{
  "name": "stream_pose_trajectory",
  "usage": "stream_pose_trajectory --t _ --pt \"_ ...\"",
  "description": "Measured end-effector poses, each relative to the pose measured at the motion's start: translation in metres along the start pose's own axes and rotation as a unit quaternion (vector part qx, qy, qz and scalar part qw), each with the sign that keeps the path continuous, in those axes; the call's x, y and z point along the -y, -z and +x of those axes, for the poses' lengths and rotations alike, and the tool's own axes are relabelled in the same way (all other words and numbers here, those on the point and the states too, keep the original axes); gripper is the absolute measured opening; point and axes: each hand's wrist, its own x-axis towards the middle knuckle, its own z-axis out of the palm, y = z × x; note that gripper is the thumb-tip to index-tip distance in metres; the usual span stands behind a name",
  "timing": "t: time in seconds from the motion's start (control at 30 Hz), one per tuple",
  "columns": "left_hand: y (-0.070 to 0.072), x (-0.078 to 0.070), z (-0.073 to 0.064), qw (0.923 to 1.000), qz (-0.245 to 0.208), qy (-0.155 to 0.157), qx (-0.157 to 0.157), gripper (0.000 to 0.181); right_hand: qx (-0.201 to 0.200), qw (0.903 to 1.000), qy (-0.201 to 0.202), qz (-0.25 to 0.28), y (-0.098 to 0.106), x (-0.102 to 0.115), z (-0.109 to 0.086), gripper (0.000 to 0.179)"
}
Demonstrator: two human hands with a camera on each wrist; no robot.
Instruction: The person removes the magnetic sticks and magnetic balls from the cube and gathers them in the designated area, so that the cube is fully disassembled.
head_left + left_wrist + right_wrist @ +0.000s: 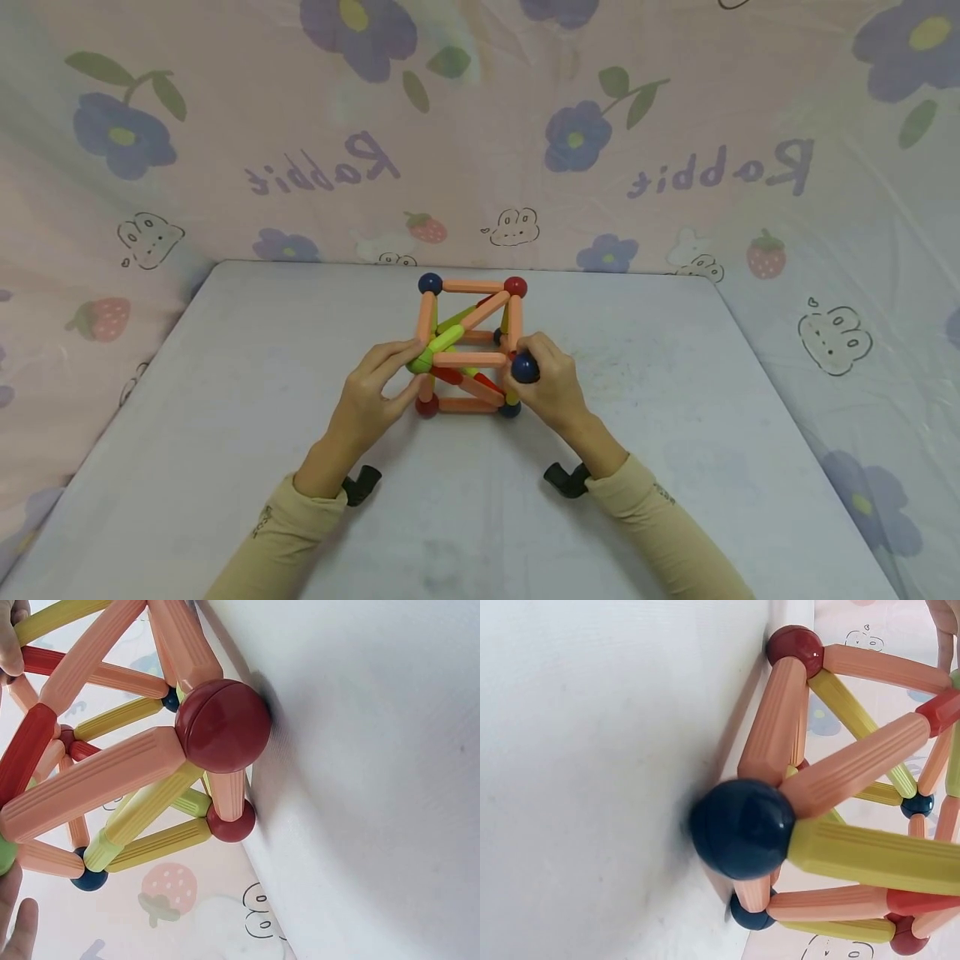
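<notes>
A box-shaped frame of rods and balls stands on the table, with peach rods (471,360), yellow rods (870,855) and red pieces. My left hand (367,396) pinches the green ball (420,361) at the upper front left corner between thumb and fingers. At the upper front right corner my right hand (553,379) holds a dark blue ball (525,367); whether that ball touches the frame I cannot tell, as fingers cover the spot. The lower front corners are a red ball (223,726) and a dark blue ball (742,829), both resting on the table.
The white table (247,433) reaches back to a flower-and-rabbit printed cloth (480,125). A black curved piece (363,486) sits at the left wrist, another black piece (566,480) at the right wrist. A blue ball (431,284) and a red ball (515,287) top the frame's rear.
</notes>
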Motion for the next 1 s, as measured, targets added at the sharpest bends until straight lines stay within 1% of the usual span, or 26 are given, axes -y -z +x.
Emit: stream_pose_trajectory --t 0.2,0.5,0.63,0.73,0.9,1.0 --pt "0.001 -0.001 0.000 1.0000 0.003 0.004 0.000 0.049 0.001 0.9999 0.008 0.007 0.000 -0.002 -0.001 0.031" --pt "0.001 0.000 0.000 1.0000 0.004 0.006 0.001 0.050 0.019 0.9998 0.004 0.001 0.003 -0.001 -0.001 0.033" --pt "0.000 0.000 0.000 1.0000 0.002 0.006 0.001 0.050 0.014 0.9999 0.002 0.004 0.005 0.000 0.001 0.032" --pt "0.000 0.000 0.000 1.0000 0.001 0.006 0.001 0.051 0.015 0.9998 -0.007 0.007 0.007 0.001 0.002 0.033" --pt "0.000 0.000 -0.001 1.0000 0.002 0.007 0.001 0.051 0.035 0.9989 -0.029 0.013 0.010 0.002 0.002 0.034" --pt "0.000 -0.001 0.000 1.0000 0.003 0.007 0.001 0.051 0.038 0.9985 -0.036 0.018 0.010 0.002 0.002 0.033"
